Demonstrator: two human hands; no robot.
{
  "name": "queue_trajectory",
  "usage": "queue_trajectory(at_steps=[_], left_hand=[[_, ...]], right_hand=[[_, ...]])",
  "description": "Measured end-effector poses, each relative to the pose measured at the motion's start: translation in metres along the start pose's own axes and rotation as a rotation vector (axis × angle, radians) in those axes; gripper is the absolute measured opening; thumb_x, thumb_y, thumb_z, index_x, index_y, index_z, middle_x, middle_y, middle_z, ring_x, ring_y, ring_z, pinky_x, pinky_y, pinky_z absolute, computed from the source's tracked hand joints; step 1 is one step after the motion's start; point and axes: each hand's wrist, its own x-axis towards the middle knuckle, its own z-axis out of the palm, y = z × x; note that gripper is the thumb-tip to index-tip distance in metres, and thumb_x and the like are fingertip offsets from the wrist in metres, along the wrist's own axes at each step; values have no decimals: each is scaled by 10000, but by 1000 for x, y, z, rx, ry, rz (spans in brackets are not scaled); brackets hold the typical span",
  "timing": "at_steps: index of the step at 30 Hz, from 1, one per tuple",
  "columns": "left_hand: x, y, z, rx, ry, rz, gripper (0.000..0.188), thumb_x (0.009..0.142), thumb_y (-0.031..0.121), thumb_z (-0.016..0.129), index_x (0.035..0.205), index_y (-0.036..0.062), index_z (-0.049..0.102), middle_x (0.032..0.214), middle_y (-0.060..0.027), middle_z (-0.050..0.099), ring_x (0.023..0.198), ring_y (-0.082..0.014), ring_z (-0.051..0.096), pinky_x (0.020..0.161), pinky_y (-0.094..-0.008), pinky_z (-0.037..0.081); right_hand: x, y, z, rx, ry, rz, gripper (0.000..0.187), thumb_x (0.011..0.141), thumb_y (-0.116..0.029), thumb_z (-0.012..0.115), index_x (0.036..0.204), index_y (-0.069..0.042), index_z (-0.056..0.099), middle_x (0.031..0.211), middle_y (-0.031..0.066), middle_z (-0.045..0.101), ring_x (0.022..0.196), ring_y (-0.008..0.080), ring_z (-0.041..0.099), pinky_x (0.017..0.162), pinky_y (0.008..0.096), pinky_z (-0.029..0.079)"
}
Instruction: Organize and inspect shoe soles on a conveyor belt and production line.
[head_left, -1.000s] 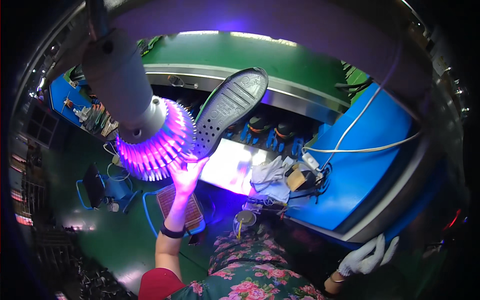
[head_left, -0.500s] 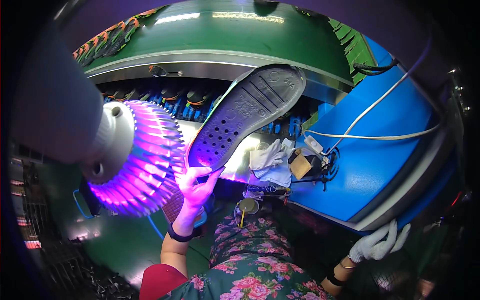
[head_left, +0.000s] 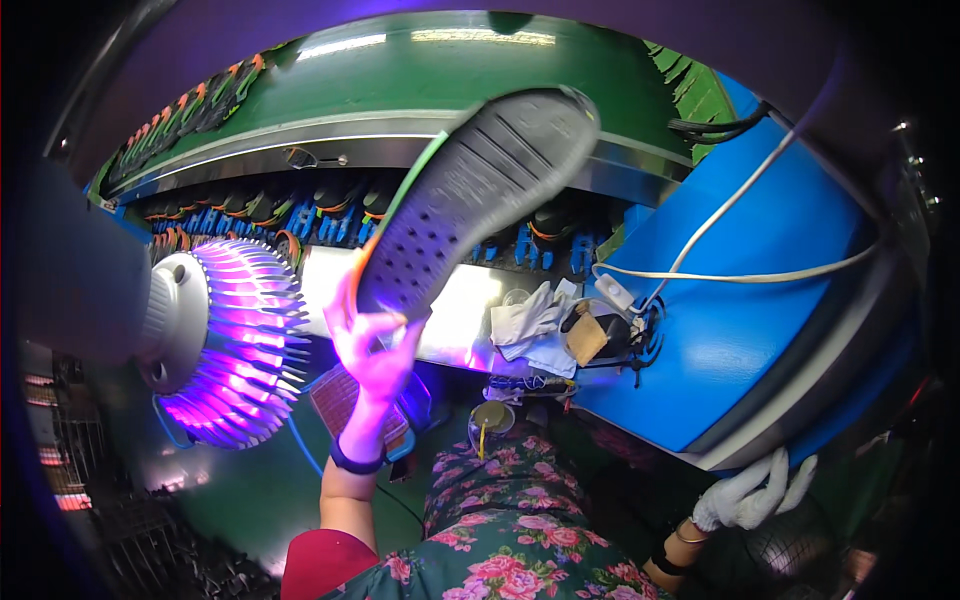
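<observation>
My bare left hand (head_left: 372, 355) pinches one end of a dark grey shoe insole (head_left: 470, 190) between thumb and fingers. It is held up aslant, its ribbed, hole-dotted underside facing me, and a green and orange edge shows along its left side. Purple light from the finned lamp (head_left: 245, 345) falls on this hand. My right hand (head_left: 745, 495) wears a white knit glove; its fingers are stretched out beside the lower edge of the blue machine panel (head_left: 700, 370), with no object seen in them.
Beyond the insole runs a green conveyor belt (head_left: 400, 85), with several black and orange pieces (head_left: 190, 120) at its far left. White gloves (head_left: 525, 315) and a tan block (head_left: 587, 338) lie on the metal ledge (head_left: 440, 335). A white cable (head_left: 700, 270) crosses the blue panel.
The insole has shifted up and left in my left hand's grip. The lamp now appears farther left, with more room between it and the insole. My right hand stays almost where it was.
</observation>
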Motion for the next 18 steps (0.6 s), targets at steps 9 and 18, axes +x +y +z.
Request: queue_trajectory(at_steps=[9, 18], left_hand=[[123, -139, 58, 244, 71, -122, 695, 841, 250, 786, 1434, 115, 451, 1413, -272, 406, 1274, -373, 459, 1096, -467, 345], [94, -29, 126, 335, -98, 70, 710, 790, 167, 786, 1431, 137, 481, 1509, -285, 272, 1390, -448, 278, 1141, -510, 271]], right_hand=[[-2, 3, -3, 43, -29, 36, 157, 908, 51, 602, 1031, 42, 700, 1312, 273, 555, 1210, 358, 554, 1024, 430, 444], [-6, 28, -10, 266, -100, -103, 165, 874, 97, 586, 999, 31, 671, 1334, 288, 530, 1207, 405, 535, 1012, 475, 451]])
